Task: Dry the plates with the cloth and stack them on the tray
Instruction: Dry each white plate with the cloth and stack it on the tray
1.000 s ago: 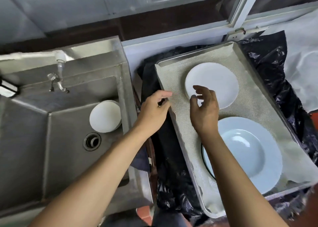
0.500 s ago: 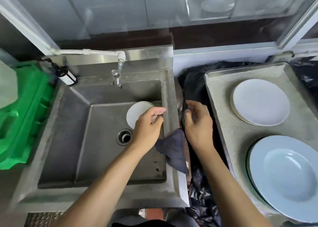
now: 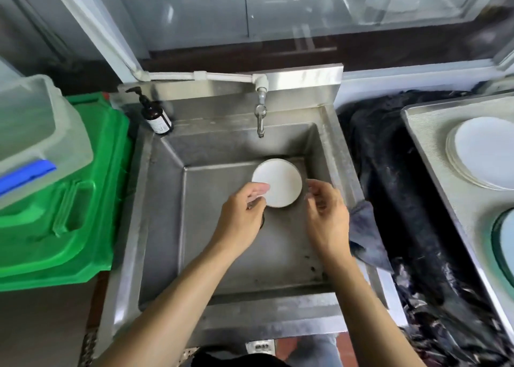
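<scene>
Plates are split between two places: one small round white plate [image 3: 277, 182] lies in the steel sink [image 3: 167, 227], toward its far right part below the tap [image 3: 260, 116], and others sit on the tray [image 3: 434, 155] at the right. Left hand [image 3: 241, 219] hovers at the small plate's near-left rim, fingers curled, the fingertips [image 3: 260, 190] at or just over the edge; blur hides whether they actually grip it. Right hand [image 3: 326, 218] is just beside the plate's right edge, fingers loosely bent and spread, holding nothing. A dark blue-grey cloth [image 3: 365, 236] hangs soft and folded over the sink's right rim, beside the right wrist. On the tray's pale, grainy lining lie a flat white stack of plates [image 3: 484, 155] far off and a glassy blue-green deep plate [image 3: 504, 244] nearer, both cut by the frame edge. Crinkled black plastic sheeting [image 3: 403, 199] fills the gap between sink and tray. The sink floor left of the hands is bare metal.
</scene>
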Demonstrator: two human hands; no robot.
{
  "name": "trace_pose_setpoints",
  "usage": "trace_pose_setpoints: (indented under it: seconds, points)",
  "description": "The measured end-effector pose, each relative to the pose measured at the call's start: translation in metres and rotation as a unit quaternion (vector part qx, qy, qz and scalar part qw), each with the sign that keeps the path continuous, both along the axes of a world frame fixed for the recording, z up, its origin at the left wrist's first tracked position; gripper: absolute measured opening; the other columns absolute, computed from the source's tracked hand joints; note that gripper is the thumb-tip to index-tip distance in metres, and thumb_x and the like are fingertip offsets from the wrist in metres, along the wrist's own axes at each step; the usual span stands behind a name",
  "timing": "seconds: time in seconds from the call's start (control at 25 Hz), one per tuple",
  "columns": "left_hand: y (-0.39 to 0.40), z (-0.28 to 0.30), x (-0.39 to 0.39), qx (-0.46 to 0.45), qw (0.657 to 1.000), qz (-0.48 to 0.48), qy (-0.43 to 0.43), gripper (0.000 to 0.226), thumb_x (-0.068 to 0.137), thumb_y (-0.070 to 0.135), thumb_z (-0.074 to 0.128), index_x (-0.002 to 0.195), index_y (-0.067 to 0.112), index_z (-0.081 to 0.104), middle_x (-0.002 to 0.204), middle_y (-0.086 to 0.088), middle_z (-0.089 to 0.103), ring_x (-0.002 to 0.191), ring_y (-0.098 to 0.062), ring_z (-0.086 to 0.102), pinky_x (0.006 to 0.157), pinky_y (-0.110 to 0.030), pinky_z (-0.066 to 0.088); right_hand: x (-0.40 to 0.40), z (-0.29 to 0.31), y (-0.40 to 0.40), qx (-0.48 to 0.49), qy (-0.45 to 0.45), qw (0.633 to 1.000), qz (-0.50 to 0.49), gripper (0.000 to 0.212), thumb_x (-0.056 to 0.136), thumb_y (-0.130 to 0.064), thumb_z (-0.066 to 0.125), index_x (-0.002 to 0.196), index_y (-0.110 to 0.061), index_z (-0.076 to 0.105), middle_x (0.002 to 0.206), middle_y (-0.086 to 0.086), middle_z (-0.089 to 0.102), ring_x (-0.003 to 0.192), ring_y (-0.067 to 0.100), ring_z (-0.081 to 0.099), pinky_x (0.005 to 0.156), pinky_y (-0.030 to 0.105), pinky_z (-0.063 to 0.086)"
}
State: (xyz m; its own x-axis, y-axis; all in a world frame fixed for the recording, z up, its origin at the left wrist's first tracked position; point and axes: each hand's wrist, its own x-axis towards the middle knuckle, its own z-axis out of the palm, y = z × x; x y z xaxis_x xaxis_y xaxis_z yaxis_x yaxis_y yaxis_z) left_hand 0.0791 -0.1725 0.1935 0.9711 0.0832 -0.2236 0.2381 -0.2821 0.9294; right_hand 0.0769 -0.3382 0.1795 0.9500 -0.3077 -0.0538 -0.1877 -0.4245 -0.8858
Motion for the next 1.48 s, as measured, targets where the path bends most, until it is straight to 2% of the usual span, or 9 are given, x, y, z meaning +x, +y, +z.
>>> trace_pose_setpoints:
  seconds: [0.32,0.6,0.76,0.88,1.0,1.12,1.16,1.28,1.48]
  points:
    - [0.056,-0.051,-0.009,0.014,0.999,-0.016,0.045,0.032,0.099,0.003,0.053,0.117,0.021,0.072,0.115,0.014,0.072,0.110,0.007,0.064,0.094,-0.006,0.044,-0.020,-0.044,0.046,-0.023,0.078,0.997,0.007,0.028,0.098,-0.010,0.060,0.122,-0.023,0.069,0.110,-0.001,0.064,0.093,0.014,0.064,0.091,0.041,0.054]
    - [0.052,-0.130,0.022,0.019,0.996,0.013,0.087,0.031,0.098,0.000,0.052,0.116,0.015,0.072,0.115,0.011,0.073,0.106,0.008,0.064,0.097,-0.012,0.047,0.013,-0.134,0.032,-0.042,0.139,0.989,0.012,0.027,0.098,-0.013,0.059,0.120,-0.025,0.069,0.108,-0.005,0.065,0.088,0.008,0.062,0.086,0.034,0.053]
    - [0.046,-0.192,0.068,0.028,0.995,0.031,0.095,0.035,0.098,0.001,0.051,0.121,0.018,0.071,0.116,0.009,0.073,0.109,0.004,0.065,0.102,-0.023,0.049,0.058,-0.196,0.027,-0.035,0.153,0.987,0.037,0.026,0.101,-0.019,0.056,0.123,-0.028,0.066,0.109,-0.008,0.063,0.090,-0.001,0.060,0.079,0.019,0.050]
    - [0.040,-0.237,0.102,0.044,0.994,0.030,0.093,0.035,0.097,0.004,0.051,0.120,0.024,0.069,0.118,0.014,0.071,0.109,0.010,0.062,0.104,-0.018,0.047,0.096,-0.239,0.020,-0.020,0.157,0.987,0.023,0.030,0.101,-0.018,0.056,0.129,-0.026,0.064,0.116,-0.003,0.062,0.098,0.008,0.062,0.092,0.037,0.055]
    - [0.035,-0.279,0.128,0.063,0.992,-0.009,0.112,0.046,0.099,0.010,0.051,0.141,0.028,0.055,0.141,0.010,0.058,0.130,-0.001,0.053,0.106,-0.016,0.044,0.125,-0.277,0.013,-0.028,0.165,0.985,-0.033,0.048,0.098,-0.014,0.057,0.146,-0.021,0.052,0.133,0.003,0.055,0.113,0.020,0.059,0.103,0.046,0.050]
    - [0.028,-0.310,0.143,0.086,0.983,-0.039,0.157,0.064,0.100,0.016,0.053,0.157,0.031,0.028,0.163,0.004,0.029,0.149,-0.011,0.030,0.118,-0.041,0.036,0.142,-0.307,0.008,-0.025,0.172,0.982,-0.068,0.059,0.099,-0.012,0.055,0.156,-0.015,0.041,0.152,0.011,0.041,0.135,0.031,0.049,0.112,0.047,0.044]
    - [0.026,-0.318,0.148,0.100,0.981,-0.041,0.161,0.067,0.100,0.017,0.053,0.159,0.029,0.023,0.165,0.004,0.023,0.150,-0.013,0.027,0.121,-0.040,0.030,0.146,-0.316,0.007,-0.023,0.178,0.981,-0.073,0.059,0.100,-0.012,0.053,0.157,-0.014,0.040,0.155,0.013,0.039,0.138,0.032,0.048,0.113,0.047,0.042]
    - [0.025,-0.333,0.158,0.107,0.979,-0.033,0.168,0.069,0.099,0.018,0.052,0.160,0.027,0.021,0.165,0.003,0.025,0.148,-0.016,0.032,0.122,-0.037,0.027,0.156,-0.332,0.004,-0.010,0.182,0.980,-0.080,0.049,0.100,-0.012,0.050,0.149,-0.013,0.052,0.147,0.014,0.045,0.129,0.033,0.054,0.108,0.043,0.047]
    - [0.025,-0.340,0.170,0.047,0.978,0.015,0.201,0.064,0.095,0.018,0.054,0.154,0.030,0.034,0.151,-0.004,0.046,0.126,-0.024,0.056,0.109,-0.050,0.046,0.171,-0.341,0.001,0.027,0.179,0.975,-0.132,0.034,0.095,-0.009,0.060,0.129,-0.008,0.063,0.123,0.011,0.065,0.098,0.019,0.064,0.088,0.032,0.053]
